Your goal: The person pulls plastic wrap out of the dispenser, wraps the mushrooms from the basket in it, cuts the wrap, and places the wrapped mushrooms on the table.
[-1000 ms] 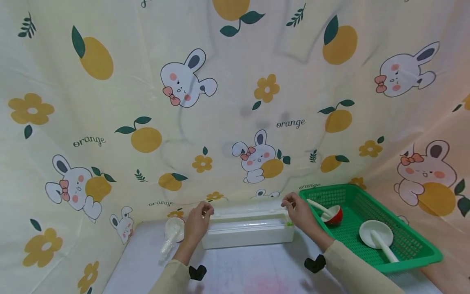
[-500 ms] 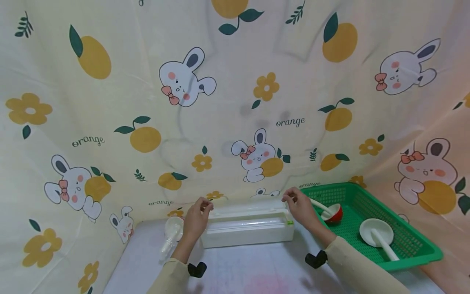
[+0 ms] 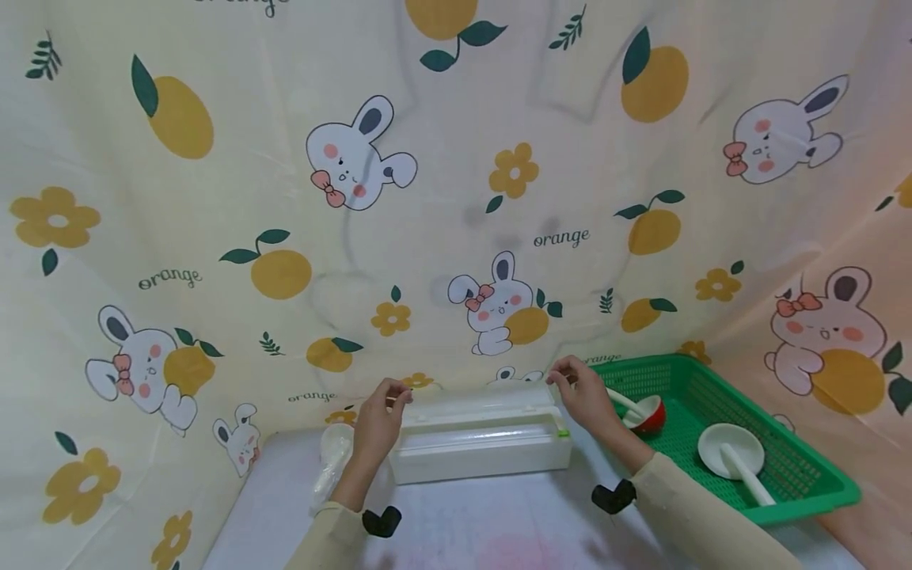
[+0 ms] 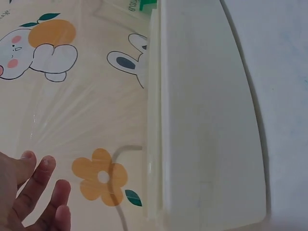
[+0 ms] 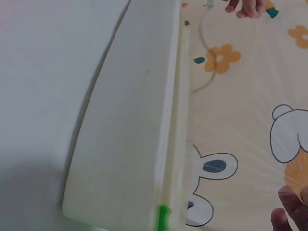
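A white cling film dispenser [image 3: 484, 463] stands on the table, with a roll visible inside and a green piece [image 3: 564, 433] at its right end. Clear cling film [image 4: 62, 115] rises from it, with creases fanning out from the left fingers in the left wrist view. Behind and above the dispenser's left end, my left hand [image 3: 378, 423] pinches one corner of the film between thumb and forefinger. At the right end my right hand [image 3: 583, 396] pinches the other corner; in the right wrist view only its fingertips [image 5: 290, 204] show. The film spans the gap between both hands.
A white spoon-like utensil [image 3: 333, 455] in clear wrap lies left of the dispenser, partly behind my left hand. On the right, a green basket [image 3: 805, 511] holds a red-and-white ladle [image 3: 647, 414] and a white ladle [image 3: 727, 451]. A patterned cloth [image 3: 427, 237] hangs behind.
Both hands have risen slightly, away from the dispenser, drawing the film up with them. The dispenser, the wrapped utensil and the basket stay in place.
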The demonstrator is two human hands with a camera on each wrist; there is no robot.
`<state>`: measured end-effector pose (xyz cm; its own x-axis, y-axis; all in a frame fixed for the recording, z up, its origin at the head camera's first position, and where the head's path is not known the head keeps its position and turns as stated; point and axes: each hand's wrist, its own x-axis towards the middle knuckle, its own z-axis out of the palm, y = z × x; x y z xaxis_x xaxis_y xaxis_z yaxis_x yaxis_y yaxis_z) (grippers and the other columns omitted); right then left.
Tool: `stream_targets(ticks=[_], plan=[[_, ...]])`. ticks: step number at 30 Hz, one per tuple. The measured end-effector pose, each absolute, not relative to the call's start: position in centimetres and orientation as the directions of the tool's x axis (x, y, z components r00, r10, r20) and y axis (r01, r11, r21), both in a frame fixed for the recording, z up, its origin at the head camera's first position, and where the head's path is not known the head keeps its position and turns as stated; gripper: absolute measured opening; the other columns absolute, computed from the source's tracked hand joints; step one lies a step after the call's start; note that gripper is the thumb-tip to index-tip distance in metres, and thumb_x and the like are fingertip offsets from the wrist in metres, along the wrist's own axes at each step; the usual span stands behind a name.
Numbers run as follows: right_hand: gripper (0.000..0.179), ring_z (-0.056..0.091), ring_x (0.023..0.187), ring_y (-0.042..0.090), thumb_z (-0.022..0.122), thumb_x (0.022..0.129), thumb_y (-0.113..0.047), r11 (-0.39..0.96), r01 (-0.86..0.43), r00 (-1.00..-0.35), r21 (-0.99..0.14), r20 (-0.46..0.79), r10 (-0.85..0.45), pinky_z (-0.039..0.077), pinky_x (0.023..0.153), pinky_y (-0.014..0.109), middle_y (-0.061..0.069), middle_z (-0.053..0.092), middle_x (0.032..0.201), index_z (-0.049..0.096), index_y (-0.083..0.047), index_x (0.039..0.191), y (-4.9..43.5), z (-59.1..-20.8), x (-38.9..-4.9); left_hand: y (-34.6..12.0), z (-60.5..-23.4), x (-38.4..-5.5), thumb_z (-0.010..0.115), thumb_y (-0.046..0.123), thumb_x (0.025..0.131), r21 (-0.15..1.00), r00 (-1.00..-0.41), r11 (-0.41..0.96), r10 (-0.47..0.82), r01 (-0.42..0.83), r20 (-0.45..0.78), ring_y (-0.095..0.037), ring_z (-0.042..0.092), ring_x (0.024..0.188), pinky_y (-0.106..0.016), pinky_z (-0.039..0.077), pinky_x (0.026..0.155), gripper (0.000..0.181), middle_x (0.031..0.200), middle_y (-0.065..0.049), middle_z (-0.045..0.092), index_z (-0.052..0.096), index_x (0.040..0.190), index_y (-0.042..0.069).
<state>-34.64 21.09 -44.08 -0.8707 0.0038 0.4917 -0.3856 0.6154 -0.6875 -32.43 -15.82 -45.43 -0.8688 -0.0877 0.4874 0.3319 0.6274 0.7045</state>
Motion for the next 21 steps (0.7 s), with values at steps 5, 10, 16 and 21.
stream_targets(ticks=[5, 10, 16, 21], plan=[[0.007, 0.069, 0.092, 0.027, 0.062, 0.110, -0.011, 0.584, -0.367, -0.886, -0.724, 0.464, 0.018, 0.055, 0.079, 0.030, 0.012, 0.076, 0.104, 0.064, -0.005, 0.113, 20.8, -43.4, -34.5, -15.9, -45.0, -32.4, 0.068, 0.016, 0.107, 0.717, -0.868, 0.613, -0.100, 0.332, 0.487, -0.025, 0.073, 0.095, -0.046, 0.059, 0.086, 0.006, 0.101, -0.003, 0.078, 0.068, 0.111, 0.012], [0.007, 0.071, 0.092, 0.026, 0.062, 0.110, -0.011, 0.565, -0.363, -0.892, -0.741, 0.452, 0.018, 0.058, 0.079, 0.023, 0.013, 0.075, 0.106, 0.064, -0.006, 0.115, 20.8, -42.9, -34.5, -15.9, -44.5, -32.5, 0.068, 0.016, 0.107, 0.736, -0.878, 0.597, -0.107, 0.319, 0.467, -0.022, 0.072, 0.093, -0.042, 0.059, 0.085, 0.007, 0.103, -0.003, 0.077, 0.067, 0.112, 0.012], [0.009, 0.067, 0.089, 0.025, 0.061, 0.111, -0.013, 0.567, -0.398, -0.874, -0.721, 0.485, 0.003, 0.053, 0.079, 0.024, 0.013, 0.076, 0.104, 0.065, -0.005, 0.114, 20.9, -42.3, -34.7, -16.2, -43.9, -32.7, 0.068, 0.018, 0.107, 0.730, -0.875, 0.606, -0.112, 0.315, 0.470, -0.023, 0.070, 0.096, -0.038, 0.055, 0.084, 0.007, 0.103, -0.001, 0.078, 0.067, 0.112, 0.014], [0.008, 0.070, 0.090, 0.027, 0.063, 0.109, -0.010, 0.545, -0.436, -0.856, -0.716, 0.516, -0.006, 0.055, 0.076, 0.018, 0.013, 0.075, 0.103, 0.066, -0.004, 0.113, 21.1, -41.8, -34.8, -16.2, -43.5, -32.6, 0.069, 0.017, 0.107, 0.723, -0.861, 0.599, -0.106, 0.344, 0.497, -0.024, 0.072, 0.094, -0.038, 0.055, 0.080, 0.005, 0.101, 0.000, 0.078, 0.068, 0.110, 0.013]])
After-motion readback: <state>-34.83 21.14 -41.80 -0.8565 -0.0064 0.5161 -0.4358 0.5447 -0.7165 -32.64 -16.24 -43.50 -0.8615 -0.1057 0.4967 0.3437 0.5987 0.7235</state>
